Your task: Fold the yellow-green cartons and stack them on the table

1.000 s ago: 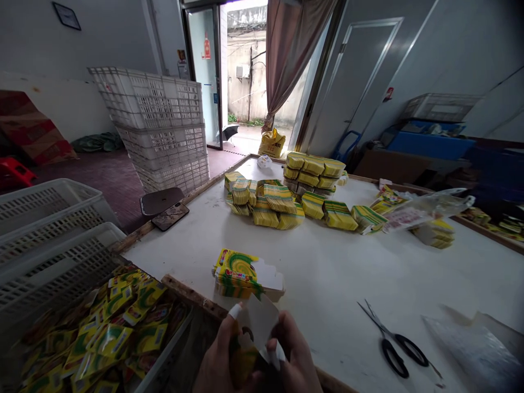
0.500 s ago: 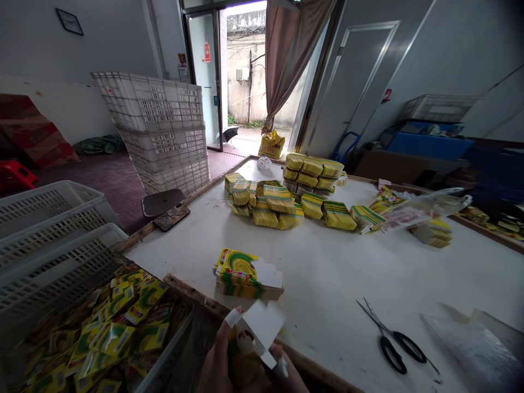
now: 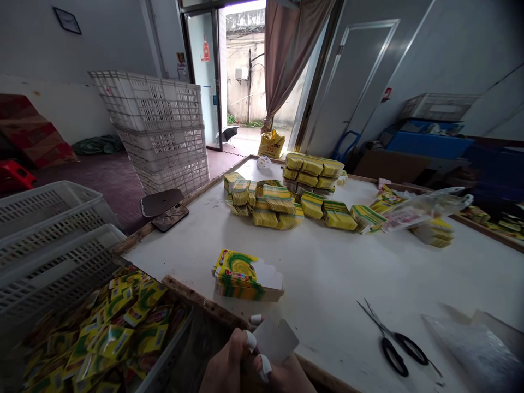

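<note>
White card flap faces up on the carton [image 3: 277,341] held at the table's near edge. The left hand [image 3: 225,363] pinches it, white tape on its fingers; the right hand [image 3: 291,374] has a taped thumb pressed near the flap, its other fingers hidden. Just beyond, a yellow-green carton stack [image 3: 241,274] carries red, multicoloured brand lettering, too blurred to read surely. Sachets [image 3: 110,338] to the left show small pale labels, illegible; a yellow bag [image 3: 271,144] by the doorway bears red print.
</note>
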Tool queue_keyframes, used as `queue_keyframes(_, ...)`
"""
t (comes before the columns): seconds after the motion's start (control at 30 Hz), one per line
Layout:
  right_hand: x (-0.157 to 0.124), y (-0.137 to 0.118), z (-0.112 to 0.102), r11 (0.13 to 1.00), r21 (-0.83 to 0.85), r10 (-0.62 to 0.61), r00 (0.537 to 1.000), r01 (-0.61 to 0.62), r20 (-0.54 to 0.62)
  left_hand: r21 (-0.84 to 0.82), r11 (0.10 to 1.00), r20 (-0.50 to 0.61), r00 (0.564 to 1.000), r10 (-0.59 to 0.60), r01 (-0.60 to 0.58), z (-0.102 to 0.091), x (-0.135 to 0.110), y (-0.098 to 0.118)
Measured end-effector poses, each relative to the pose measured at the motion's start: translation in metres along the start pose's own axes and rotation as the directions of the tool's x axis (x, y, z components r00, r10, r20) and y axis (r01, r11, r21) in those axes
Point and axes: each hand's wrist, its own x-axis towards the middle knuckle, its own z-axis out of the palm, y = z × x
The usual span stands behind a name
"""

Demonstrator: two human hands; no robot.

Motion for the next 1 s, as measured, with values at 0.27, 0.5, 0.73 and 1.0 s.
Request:
queue_keyframes(0.27,-0.018,0.02,0.015,0.908,-0.395,-0.215,0.964,0.139,-0.155,-0.217,0.976,-0.046,0.999,-0.025,0.015,0.026,0.005,-0.029)
queue_keyframes(0.5,-0.013,0.014,0.001,0.868,-0.419,-0.354,0.924,0.267,-0.143,-0.041,0.991,-0.254,0.961,0.109,-0.124,0.01,0.002,-0.026)
queue_keyframes(0.73,-0.018,0.026,-0.011,0.716,-0.599,-0.357,0.926,0.358,0.126,0.06,0.987,-0.031,0.988,0.154,-0.152,-0.03,0.003,-0.003)
queue_keyframes(1.0,-0.013,-0.042,-0.032,0.757,-0.521,-0.287,0.917,0.394,0.277,-0.019,0.999,0.039,0.998,0.039,-0.039,-0.04,0.009,0.027)
